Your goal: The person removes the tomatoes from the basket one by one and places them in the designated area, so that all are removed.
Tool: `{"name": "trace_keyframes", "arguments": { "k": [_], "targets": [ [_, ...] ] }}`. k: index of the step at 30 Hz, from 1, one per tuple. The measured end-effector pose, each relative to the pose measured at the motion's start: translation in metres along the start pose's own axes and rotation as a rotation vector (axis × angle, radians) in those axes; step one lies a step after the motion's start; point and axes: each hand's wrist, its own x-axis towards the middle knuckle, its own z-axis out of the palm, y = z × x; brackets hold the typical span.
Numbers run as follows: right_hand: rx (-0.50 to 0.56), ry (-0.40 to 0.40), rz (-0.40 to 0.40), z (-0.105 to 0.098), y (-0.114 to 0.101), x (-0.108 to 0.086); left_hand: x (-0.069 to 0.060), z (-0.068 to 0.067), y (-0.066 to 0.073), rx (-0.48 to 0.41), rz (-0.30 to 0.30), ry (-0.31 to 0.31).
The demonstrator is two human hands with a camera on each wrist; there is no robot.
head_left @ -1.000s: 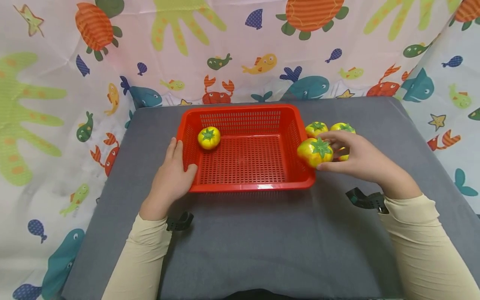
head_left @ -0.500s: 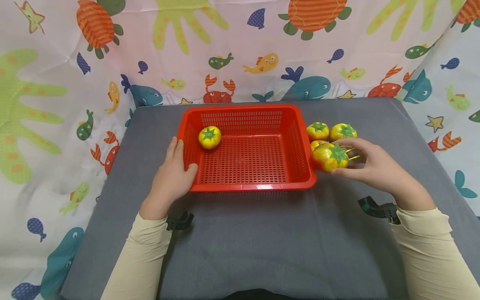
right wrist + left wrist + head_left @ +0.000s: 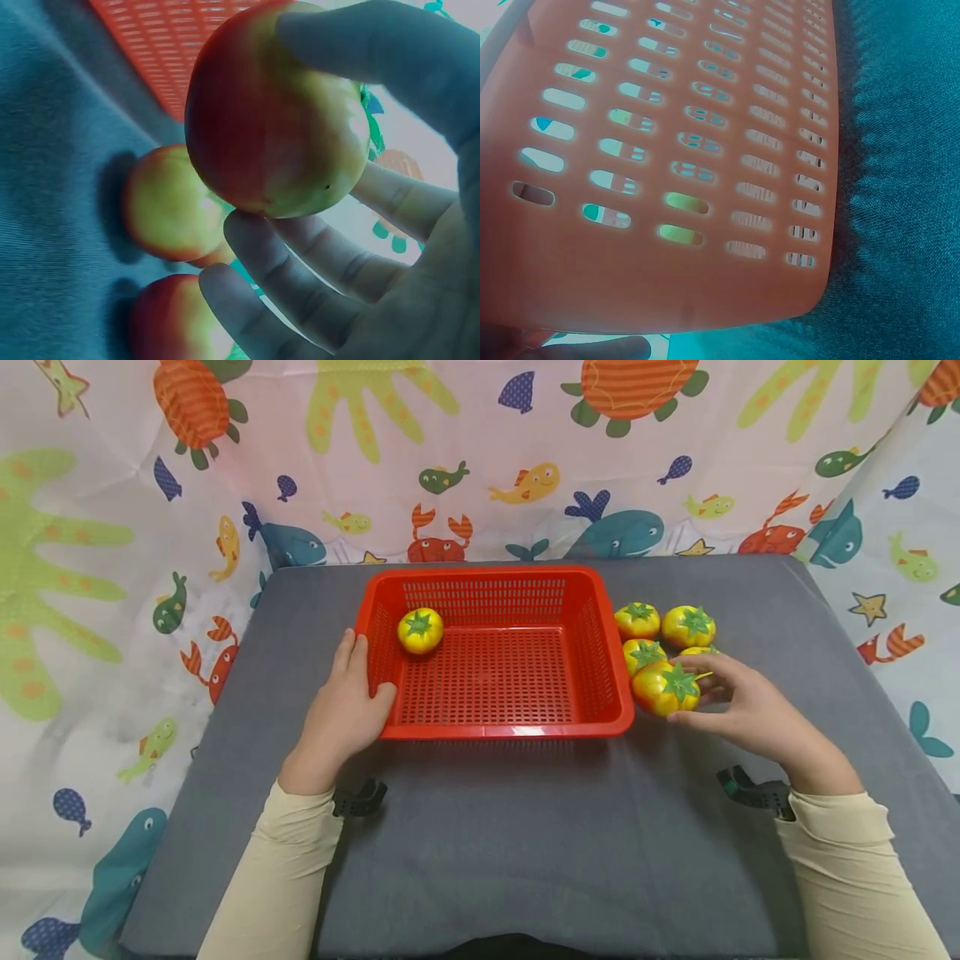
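A red slatted basket (image 3: 495, 732) holds one yellow tomato (image 3: 420, 632) near its back left corner. My left hand (image 3: 339, 714) grips the basket's left rim, thumb inside and fingers along the outer side. Just off the basket's right side, my right hand (image 3: 750, 714) pinches a yellow-red tomato (image 3: 666, 688) between thumb and fingers. In the right wrist view that tomato (image 3: 274, 120) is held above others on the cloth. The left wrist view is mostly filled by the basket's side wall (image 3: 652, 270), a fingertip at its lower edge.
Several more tomatoes (image 3: 688, 627) are grouped right of the basket, one partly hidden behind the right hand. Grey cloth (image 3: 525, 843) covers the table. A curtain (image 3: 480, 460) with sea animals hangs behind and at both sides.
The right hand has moved right and slightly toward the near edge with its tomato, away from the basket's right rim. The left hand keeps its grip on the basket.
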Motion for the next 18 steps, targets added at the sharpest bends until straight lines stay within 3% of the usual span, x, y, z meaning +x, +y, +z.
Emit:
{"name": "trace_keyframes", "arguments": {
  "k": [8,18],
  "targets": [
    [-0.015,-0.003,-0.068,0.012,0.014,0.001,0.001,-0.001,0.000,-0.001,0.002,0.001],
    [0.005,-0.035,-0.073,0.022,0.026,0.001,0.000,0.000,-0.001,-0.004,0.004,0.008]
  ]
}}
